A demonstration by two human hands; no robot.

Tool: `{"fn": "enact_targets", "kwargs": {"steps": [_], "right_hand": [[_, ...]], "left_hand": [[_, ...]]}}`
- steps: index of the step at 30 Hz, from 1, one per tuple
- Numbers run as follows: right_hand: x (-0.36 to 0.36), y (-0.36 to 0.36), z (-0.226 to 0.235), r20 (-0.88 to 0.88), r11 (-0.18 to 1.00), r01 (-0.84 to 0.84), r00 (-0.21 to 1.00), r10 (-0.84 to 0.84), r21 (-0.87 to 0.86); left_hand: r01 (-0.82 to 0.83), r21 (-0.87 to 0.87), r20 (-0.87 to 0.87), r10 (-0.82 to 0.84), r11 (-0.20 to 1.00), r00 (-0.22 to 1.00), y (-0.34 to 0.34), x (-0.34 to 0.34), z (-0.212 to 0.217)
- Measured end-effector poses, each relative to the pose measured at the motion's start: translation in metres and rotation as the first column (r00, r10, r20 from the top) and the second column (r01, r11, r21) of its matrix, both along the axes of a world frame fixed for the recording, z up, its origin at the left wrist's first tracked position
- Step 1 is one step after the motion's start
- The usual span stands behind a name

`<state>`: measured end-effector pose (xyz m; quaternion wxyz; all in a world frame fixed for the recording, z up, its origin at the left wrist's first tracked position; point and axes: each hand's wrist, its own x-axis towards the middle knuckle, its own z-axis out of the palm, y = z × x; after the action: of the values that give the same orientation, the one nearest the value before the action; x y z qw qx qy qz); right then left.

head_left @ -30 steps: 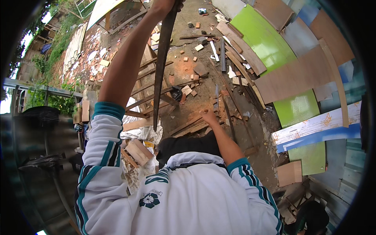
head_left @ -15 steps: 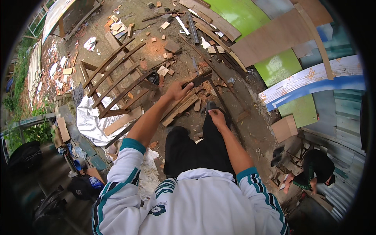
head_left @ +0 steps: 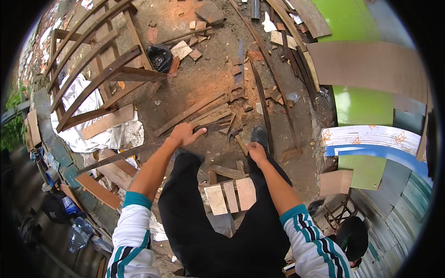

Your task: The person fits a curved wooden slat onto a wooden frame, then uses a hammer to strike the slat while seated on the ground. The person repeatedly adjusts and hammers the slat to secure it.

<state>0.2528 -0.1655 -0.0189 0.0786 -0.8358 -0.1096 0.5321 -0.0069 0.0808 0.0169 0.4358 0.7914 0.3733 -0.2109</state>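
My left hand (head_left: 184, 134) is closed over a long dark wooden strip (head_left: 132, 152), its thumb stretched along the top. The strip slants across in front of my knees, its far end over some lighter battens (head_left: 211, 114). My right hand (head_left: 256, 152), beside my right knee, grips the wooden handle of a hammer (head_left: 240, 143). The hammer's head points forward and left, close to the strip's end. Between my legs, several short wood pieces (head_left: 227, 195) stand or lie near the ground.
A slatted wooden frame (head_left: 99, 69) stands on white sheeting (head_left: 83, 99) at the far left. Ahead lie a handsaw (head_left: 238, 83), a black bag of debris (head_left: 159, 58) and long dark strips (head_left: 266, 109). Boards (head_left: 366, 106) lean at right; a person (head_left: 352, 238) crouches at lower right.
My view has shifted, and my legs are now spread apart. My left hand and the strip have come lower and nearer my knees. The hammer in my right hand now shows plainly.
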Motion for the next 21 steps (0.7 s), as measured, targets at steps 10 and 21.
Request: {"fn": "enact_targets", "kwargs": {"steps": [10, 21], "right_hand": [[0.080, 0.127, -0.248, -0.025, 0.983, 0.118, 0.993, -0.116, 0.139], [0.121, 0.173, -0.354, -0.285, 0.547, 0.767, 0.636, -0.718, 0.334]], "left_hand": [[-0.022, 0.059, -0.124, 0.029, 0.998, 0.992, -0.043, 0.063, -0.212], [-0.027, 0.324, 0.033, 0.017, 0.946, 0.999, -0.090, 0.065, -0.179]]}}
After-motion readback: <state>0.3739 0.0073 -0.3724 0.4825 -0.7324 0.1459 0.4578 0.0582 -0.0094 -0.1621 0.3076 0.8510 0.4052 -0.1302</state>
